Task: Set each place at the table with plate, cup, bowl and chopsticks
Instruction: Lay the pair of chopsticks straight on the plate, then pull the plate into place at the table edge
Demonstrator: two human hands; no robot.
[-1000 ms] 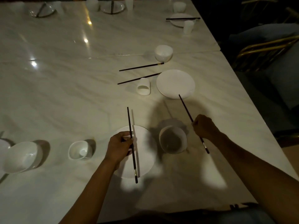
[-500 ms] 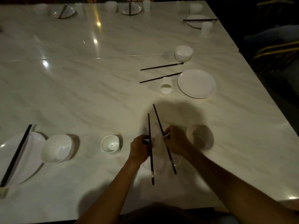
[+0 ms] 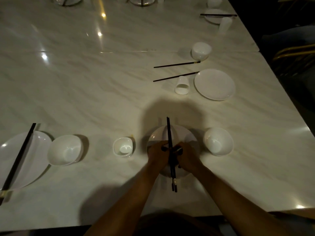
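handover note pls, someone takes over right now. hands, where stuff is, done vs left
Left hand and right hand: both grip the chopstick pair, held together over the near plate.
Near place: small cup left of that plate, bowl right of it.
Left place: plate carries chopsticks, bowl beside it.
Left to do: release the pair on the near plate. The place on the right is unset: tipped cup, loose chopsticks, empty plate, bowl.
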